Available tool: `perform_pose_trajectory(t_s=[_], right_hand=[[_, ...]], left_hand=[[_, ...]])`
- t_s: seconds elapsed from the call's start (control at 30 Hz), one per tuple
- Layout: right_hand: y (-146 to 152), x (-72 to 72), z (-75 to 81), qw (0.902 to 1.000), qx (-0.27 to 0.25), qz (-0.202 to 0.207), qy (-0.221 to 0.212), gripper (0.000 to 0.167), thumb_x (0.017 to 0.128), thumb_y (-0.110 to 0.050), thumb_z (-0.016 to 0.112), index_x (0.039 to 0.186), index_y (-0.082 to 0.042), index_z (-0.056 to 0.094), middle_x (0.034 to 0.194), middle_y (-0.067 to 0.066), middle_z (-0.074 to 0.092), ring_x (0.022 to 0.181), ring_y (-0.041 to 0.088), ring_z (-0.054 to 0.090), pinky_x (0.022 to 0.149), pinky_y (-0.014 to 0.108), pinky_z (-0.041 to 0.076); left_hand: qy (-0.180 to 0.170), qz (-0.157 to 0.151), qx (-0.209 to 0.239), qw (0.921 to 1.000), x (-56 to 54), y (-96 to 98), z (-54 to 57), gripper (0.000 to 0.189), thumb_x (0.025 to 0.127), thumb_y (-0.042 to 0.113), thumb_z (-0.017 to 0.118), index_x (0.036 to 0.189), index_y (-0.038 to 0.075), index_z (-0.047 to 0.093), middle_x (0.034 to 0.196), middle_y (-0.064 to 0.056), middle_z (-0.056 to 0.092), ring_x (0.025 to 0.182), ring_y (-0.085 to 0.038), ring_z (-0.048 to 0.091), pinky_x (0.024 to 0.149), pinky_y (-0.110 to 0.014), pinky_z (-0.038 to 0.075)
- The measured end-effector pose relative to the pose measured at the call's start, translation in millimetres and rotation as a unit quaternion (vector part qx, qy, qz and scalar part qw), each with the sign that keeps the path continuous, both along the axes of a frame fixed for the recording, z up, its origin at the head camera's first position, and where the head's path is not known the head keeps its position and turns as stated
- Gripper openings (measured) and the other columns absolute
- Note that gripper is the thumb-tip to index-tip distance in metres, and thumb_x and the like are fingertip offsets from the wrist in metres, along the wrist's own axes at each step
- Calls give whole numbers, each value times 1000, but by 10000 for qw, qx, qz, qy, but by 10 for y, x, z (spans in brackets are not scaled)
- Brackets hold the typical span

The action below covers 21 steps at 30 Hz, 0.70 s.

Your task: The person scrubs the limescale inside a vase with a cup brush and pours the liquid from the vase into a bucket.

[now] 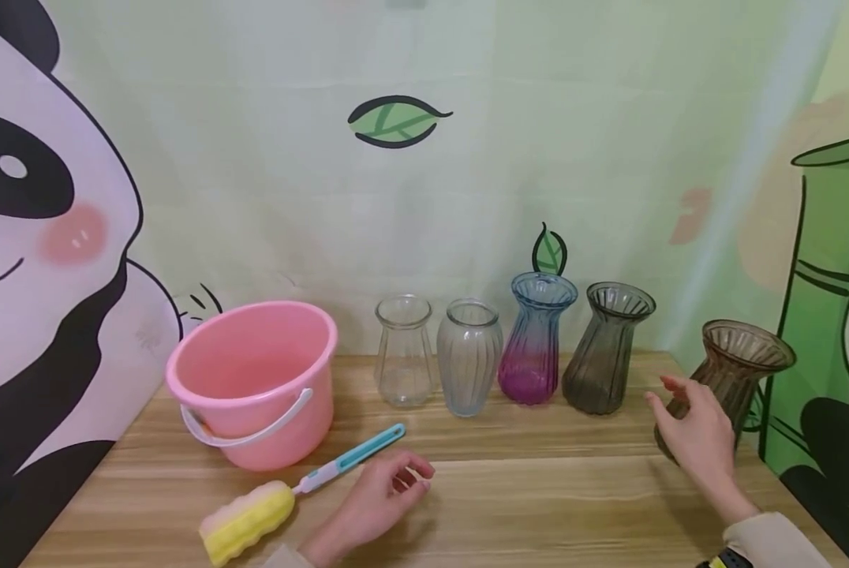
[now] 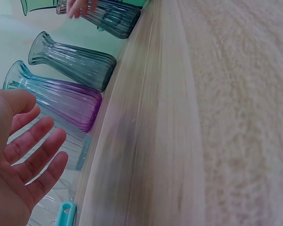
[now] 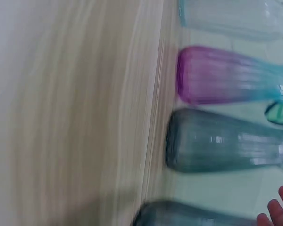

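Observation:
My left hand (image 1: 376, 498) hovers over the table beside the handle of a sponge brush (image 1: 311, 477), its fingers loosely bent and holding nothing. At the right, my right hand (image 1: 697, 434) is in front of a brown glass vase (image 1: 747, 347), fingers spread; whether they touch the glass I cannot tell. Leftward along the back stand a grey vase (image 1: 605, 355), a blue-to-purple vase (image 1: 536, 339), a rounded clear vase (image 1: 469, 363) and a flared clear vase (image 1: 405, 355). In the right wrist view only the fingertips (image 3: 276, 212) of my right hand show.
A pink bucket (image 1: 289, 430) with a white handle stands at the left of the wooden table (image 1: 538, 505). Behind the vases hangs a pale green cloth (image 1: 268, 158) printed with leaves, and a panda is printed at the left.

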State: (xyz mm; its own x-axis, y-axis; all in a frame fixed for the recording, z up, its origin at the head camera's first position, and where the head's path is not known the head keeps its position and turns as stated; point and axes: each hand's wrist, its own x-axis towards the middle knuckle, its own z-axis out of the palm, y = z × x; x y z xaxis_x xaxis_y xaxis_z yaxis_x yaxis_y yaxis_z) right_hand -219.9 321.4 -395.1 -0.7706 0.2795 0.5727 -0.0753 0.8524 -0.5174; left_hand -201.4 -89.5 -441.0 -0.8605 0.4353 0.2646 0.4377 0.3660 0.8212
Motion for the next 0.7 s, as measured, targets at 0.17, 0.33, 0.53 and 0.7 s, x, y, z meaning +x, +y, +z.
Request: perform_pose_trajectory(t_s=[0.17, 0.33, 0.53, 0.7], right_hand=[[228, 205, 88, 9953, -591, -763, -14, 43, 85, -26, 62, 115, 2, 51, 109, 21, 49, 95, 32, 47, 69, 35, 34], [549, 199, 21, 9904, -1050, -898, -13, 66, 83, -29, 63, 132, 1, 32, 127, 24, 34, 111, 38, 39, 79, 40, 35], [870, 126, -38, 9771, -1686, 352, -1247, 94, 89, -38, 52, 144, -5, -17, 145, 36, -2, 131, 54, 8, 95, 68, 20], [1003, 21, -63, 9576, -1741, 860, -2127, 98, 91, -44, 45, 137, -4, -32, 140, 40, -18, 129, 58, -3, 92, 71, 18]], left_hand=[[2, -13, 45, 10000, 7, 5, -42, 12, 85, 10, 62, 96, 7, 64, 91, -6, 66, 79, -10, 60, 68, -23, 50], [80, 24, 167, 9998, -1, 21, -65, 12, 85, 10, 63, 97, 8, 64, 91, -6, 66, 78, -10, 60, 67, -23, 50], [35, -37, 51, 10000, 1, 76, -32, 13, 86, 13, 62, 98, 8, 64, 93, -4, 66, 80, -11, 60, 69, -23, 49], [-35, -123, 57, 9999, -10, 153, -10, 13, 86, 14, 62, 98, 8, 64, 93, -4, 66, 80, -12, 60, 70, -23, 49]])
